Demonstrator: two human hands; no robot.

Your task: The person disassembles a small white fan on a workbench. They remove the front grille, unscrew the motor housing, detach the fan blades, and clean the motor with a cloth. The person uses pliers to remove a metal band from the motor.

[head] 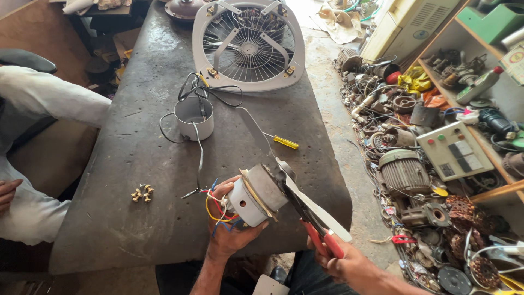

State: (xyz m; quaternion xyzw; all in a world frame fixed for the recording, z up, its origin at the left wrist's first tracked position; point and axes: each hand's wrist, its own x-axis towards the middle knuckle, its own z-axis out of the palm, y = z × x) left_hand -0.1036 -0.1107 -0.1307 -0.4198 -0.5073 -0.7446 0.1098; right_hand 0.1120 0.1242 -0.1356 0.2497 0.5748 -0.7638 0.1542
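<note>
Fan motor between both hands, left-gripped.

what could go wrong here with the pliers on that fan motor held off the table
1. The left hand alone holds the fan motor beyond the table edge; if the red-handled pliers in the right hand slip, it may drop to the floor.
2. The blade sits right beside the plier jaws and could get bent.
3. Loose coloured wires around the fingers might snag or pull.
</note>
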